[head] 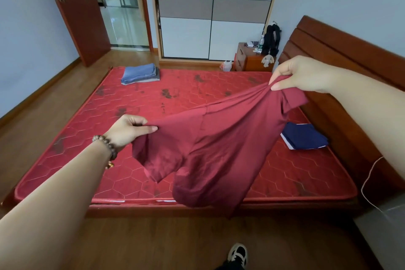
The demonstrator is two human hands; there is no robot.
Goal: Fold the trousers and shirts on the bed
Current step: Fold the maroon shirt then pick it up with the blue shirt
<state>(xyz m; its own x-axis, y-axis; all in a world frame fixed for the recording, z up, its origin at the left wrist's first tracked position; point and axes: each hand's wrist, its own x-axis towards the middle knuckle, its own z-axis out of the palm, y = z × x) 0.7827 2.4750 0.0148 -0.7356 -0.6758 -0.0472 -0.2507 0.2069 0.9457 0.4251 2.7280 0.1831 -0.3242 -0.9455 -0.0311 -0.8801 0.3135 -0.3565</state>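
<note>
A dark red shirt [221,138] hangs in the air above the near half of the red mattress [87,138]. My left hand [129,129] pinches its lower-left edge beside a sleeve. My right hand [304,74] grips a bunched part of the cloth higher up on the right. The shirt's loose bottom droops past the bed's front edge. A folded stack of blue and grey clothes [141,73] lies at the mattress's far left corner. A folded navy garment [304,136] lies on the right side, partly hidden by the shirt.
A wooden headboard [341,50] runs along the bed's right side. A nightstand [249,59] with a bottle and a black bag stands beyond it, by a sliding-door wardrobe [212,11]. The wooden floor [32,120] surrounds the bed. My shoe [237,254] is at the bottom.
</note>
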